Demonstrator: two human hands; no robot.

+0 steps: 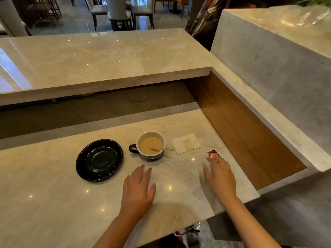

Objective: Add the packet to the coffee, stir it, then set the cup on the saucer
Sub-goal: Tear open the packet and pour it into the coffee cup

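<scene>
We see the right hand [220, 176] motion-blurred, its fingertips covering the packet's [213, 153] near end; both forearms run off the bottom edge.

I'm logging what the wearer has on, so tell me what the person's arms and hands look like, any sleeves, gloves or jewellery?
Both the left hand and the right hand are bare, with no gloves. No rings, watch or bracelets show. Both forearms are uncovered down to the bottom edge of the picture, so no sleeves are visible. The right hand is slightly blurred, so fine detail there is unclear.
</scene>
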